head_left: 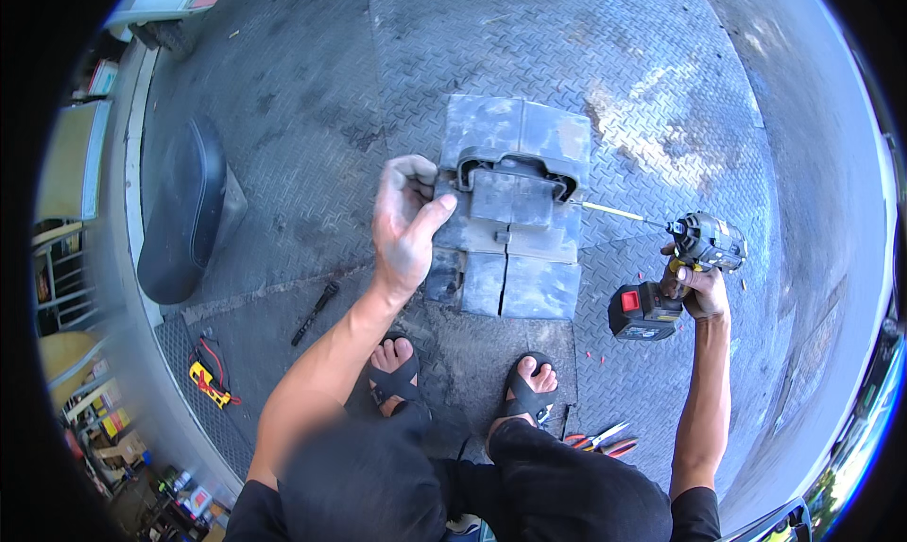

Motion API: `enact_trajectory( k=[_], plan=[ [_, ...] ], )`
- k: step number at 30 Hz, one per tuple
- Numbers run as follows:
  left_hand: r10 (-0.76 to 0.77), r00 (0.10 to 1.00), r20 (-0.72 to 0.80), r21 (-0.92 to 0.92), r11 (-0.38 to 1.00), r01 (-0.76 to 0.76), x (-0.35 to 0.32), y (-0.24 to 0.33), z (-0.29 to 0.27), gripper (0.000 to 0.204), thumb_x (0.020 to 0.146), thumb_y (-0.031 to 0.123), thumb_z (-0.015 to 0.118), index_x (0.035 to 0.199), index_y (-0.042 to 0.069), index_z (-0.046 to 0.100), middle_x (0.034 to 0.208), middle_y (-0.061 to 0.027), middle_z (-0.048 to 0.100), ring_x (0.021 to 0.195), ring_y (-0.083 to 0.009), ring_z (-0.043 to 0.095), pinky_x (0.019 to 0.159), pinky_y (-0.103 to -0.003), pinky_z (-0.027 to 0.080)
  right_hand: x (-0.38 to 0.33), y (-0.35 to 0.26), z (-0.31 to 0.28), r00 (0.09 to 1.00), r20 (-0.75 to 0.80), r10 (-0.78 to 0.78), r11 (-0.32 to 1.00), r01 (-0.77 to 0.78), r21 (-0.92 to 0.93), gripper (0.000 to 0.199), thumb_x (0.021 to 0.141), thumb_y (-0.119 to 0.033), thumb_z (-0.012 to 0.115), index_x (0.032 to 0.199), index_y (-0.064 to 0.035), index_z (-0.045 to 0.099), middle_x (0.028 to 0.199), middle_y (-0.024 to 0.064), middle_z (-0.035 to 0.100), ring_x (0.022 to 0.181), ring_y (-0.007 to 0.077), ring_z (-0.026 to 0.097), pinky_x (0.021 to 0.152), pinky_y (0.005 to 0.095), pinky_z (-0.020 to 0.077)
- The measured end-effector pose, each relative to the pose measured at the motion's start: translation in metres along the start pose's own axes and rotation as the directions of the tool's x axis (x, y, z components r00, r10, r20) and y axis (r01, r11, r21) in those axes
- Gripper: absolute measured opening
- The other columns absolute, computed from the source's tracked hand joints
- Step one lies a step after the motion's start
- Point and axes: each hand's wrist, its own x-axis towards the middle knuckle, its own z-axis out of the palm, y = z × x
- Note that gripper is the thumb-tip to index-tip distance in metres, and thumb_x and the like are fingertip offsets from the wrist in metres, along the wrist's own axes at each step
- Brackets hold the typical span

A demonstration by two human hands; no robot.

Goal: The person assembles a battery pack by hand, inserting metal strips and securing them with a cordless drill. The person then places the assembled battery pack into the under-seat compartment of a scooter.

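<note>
A dusty black plastic box (515, 202) with a raised, curved-rim section lies on the metal floor in front of my feet. At its left side is my left hand (406, 225), its fingers curled and the thumb against the box's edge; the fingertips are partly hidden. Out to the right, my right hand (701, 292) grips the handle of a black cordless driver (709, 241). A long, thin bit (619, 211) runs from the driver leftward, and its tip meets the right side of the raised section.
A black scooter seat (189, 216) lies at the left. Nearer are a black rod-like tool (315, 313) and a yellow multimeter (210, 383) with red leads. Pliers (605, 440) with red handles rest beside my right foot. Small red bits dot the tread-plate floor (283, 98).
</note>
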Motion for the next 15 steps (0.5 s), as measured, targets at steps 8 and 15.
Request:
enact_trajectory(
  k=[8, 15],
  plan=[
    [0.079, 0.819, 0.568, 0.635, 0.591, -0.497, 0.048, 0.066, 0.025, 0.040, 0.097, 0.021, 0.080, 0.129, -0.002, 0.074, 0.123, -0.0226, 0.076, 0.120, -0.0390, 0.071, 0.108, -0.045, 0.054, -0.071, 0.029, -0.012, 0.993, -0.108, 0.044, 0.981, -0.022, 0.195, 0.066, 0.083, -0.028, 0.095, 0.130, 0.0056, 0.063, 0.072, 0.0051, 0.061, 0.059, 0.0179, 0.060, 0.056, 0.0354, 0.0514],
    [0.186, 0.829, 0.527, 0.629, 0.571, -0.528, 0.010, 0.067, 0.021, 0.032, 0.094, 0.017, 0.086, 0.121, 0.000, 0.079, 0.119, -0.0198, 0.081, 0.114, -0.0375, 0.077, 0.101, -0.045, 0.061, -0.117, 0.110, -0.005, 0.805, -0.368, 0.465, 0.872, -0.346, 0.345, 0.022, 0.097, -0.023, 0.085, 0.106, -0.0106, 0.069, 0.070, 0.0016, 0.062, 0.053, 0.0156, 0.060, 0.050, 0.0344, 0.0504]
  ],
)
